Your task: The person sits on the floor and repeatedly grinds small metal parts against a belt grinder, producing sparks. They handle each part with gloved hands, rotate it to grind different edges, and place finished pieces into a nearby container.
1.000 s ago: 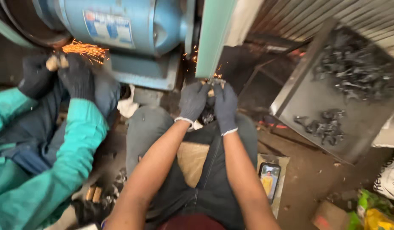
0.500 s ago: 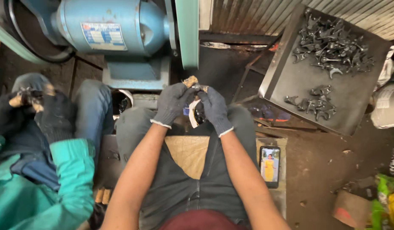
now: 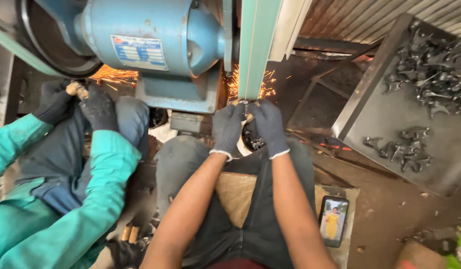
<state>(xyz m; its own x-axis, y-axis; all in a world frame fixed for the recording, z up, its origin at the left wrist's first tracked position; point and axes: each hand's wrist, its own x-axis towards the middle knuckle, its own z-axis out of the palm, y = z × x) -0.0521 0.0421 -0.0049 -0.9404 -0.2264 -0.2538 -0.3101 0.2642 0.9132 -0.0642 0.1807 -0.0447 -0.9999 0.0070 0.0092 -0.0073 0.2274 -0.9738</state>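
In the head view both hands wear dark grey knit gloves and are pressed together at the middle of the scene: the left hand [image 3: 227,128] and the right hand [image 3: 268,127] are clamped on one small metal piece [image 3: 245,105], whose shape I cannot tell because the fingers hide most of it. The piece is held up against the green sanding belt [image 3: 256,45], which runs vertically there, and orange sparks [image 3: 250,84] fly on both sides of the contact point. Just to the left stands the blue motor [image 3: 151,45] — on its housing there is a rectangular label plate [image 3: 139,52], light blue with a red line at the top. At the far left a co-worker in turquoise sleeves holds something small with two black gloves [image 3: 81,102] near a large wheel, with more sparks there. To the right a dark metal tray [image 3: 390,109] is tilted and carries heaps of small dark metal parts [image 3: 430,65]. Near the person's right leg — on a brown mat — lies a phone [image 3: 333,220] with a lit screen showing a figure in yellow.
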